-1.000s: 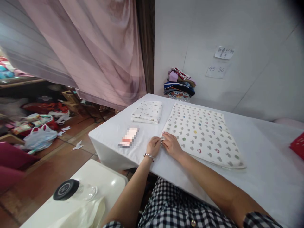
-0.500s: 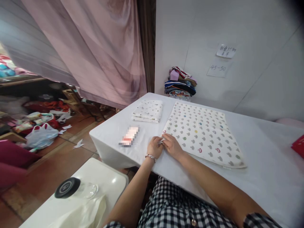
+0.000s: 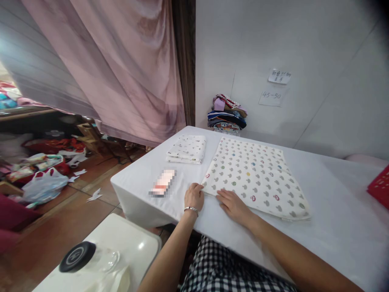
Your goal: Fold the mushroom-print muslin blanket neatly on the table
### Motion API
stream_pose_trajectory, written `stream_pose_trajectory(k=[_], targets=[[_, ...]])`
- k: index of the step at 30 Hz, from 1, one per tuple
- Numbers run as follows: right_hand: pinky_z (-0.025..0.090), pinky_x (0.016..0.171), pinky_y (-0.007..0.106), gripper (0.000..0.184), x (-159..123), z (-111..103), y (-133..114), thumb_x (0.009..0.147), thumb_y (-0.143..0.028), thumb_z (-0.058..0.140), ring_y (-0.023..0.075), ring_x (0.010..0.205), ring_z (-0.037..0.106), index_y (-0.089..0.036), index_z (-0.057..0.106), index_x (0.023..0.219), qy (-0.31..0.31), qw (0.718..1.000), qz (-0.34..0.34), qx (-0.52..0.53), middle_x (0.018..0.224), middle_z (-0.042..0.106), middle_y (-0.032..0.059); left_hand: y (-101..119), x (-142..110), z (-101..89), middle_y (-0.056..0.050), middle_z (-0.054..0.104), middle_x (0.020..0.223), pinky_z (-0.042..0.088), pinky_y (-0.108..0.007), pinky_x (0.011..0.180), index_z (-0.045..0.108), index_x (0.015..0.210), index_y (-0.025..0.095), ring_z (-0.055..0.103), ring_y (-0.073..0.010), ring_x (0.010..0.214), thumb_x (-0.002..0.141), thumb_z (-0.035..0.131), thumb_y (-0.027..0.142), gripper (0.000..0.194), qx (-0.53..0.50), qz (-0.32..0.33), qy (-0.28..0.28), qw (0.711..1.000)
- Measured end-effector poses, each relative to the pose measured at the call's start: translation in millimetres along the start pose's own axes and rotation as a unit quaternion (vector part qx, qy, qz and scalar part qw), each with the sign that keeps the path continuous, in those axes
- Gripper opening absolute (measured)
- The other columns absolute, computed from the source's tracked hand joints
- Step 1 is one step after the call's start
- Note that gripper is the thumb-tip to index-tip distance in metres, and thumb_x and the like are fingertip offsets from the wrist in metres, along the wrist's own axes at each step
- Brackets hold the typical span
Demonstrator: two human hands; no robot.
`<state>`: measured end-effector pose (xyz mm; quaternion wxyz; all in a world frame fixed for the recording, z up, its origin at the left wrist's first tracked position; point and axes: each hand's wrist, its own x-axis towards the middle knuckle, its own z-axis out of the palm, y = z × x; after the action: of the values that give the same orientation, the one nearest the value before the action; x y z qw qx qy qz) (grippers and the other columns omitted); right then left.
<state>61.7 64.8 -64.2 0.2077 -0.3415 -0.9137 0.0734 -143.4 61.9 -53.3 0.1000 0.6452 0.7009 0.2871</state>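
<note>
A white cloth with grey and coloured mushroom prints [image 3: 258,174] lies folded flat on the white-covered table [image 3: 337,194]. My left hand [image 3: 193,197], a bracelet at its wrist, has its fingers curled and closed at the cloth's near left corner; the fingertips are partly hidden. To the right of it, my right hand [image 3: 234,206] lies palm down on the cloth's near edge, fingers stretched out. Beyond my left hand sits a smaller folded white cloth with a small print [image 3: 187,149]. A blurred-out phone-like object [image 3: 163,183] lies nearer, left of my left hand.
A white stool or side table [image 3: 136,235] at lower left bears a black round lid [image 3: 77,256] and a clear container. Folded fabrics [image 3: 227,115] are stacked behind the table by the wall. A red object [image 3: 379,188] stands at the right edge. Pink curtains [image 3: 136,69] hang at left.
My hands were together at the cloth's near left corner. The right hand has moved right along the near edge and flattened; the left has stayed at the corner. The view has shifted slightly.
</note>
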Motion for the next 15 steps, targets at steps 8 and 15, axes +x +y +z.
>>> stream_pose_trajectory(k=[8, 15], targets=[[0.027, 0.108, 0.047, 0.048, -36.6, -23.4, 19.4, 0.093, -0.039, 0.037, 0.0235, 0.132, 0.032, -0.021, 0.039, 0.138, -0.064, 0.994, 0.084, 0.013, 0.141, 0.039, 0.0073, 0.0, 0.5, -8.2, -0.006, 0.062, 0.098, 0.043, -0.035, 0.083, 0.068, 0.091, 0.022, 0.057, -0.0218, 0.096, 0.074, 0.046, 0.011, 0.031, 0.030, -0.016, -0.011, 0.999], [0.015, 0.113, 0.045, 0.057, -44.4, -27.0, 20.8, 0.093, -0.047, 0.031, 0.0210, 0.137, 0.019, -0.019, 0.030, 0.142, -0.118, 0.988, 0.096, 0.018, 0.148, 0.025, 0.0063, 17.6, 23.5, -14.9, -0.006, 0.064, 0.104, 0.045, -0.034, 0.084, 0.068, 0.090, 0.021, 0.058, -0.0209, 0.095, 0.071, 0.048, 0.010, 0.029, 0.004, 0.000, -0.006, 1.000]])
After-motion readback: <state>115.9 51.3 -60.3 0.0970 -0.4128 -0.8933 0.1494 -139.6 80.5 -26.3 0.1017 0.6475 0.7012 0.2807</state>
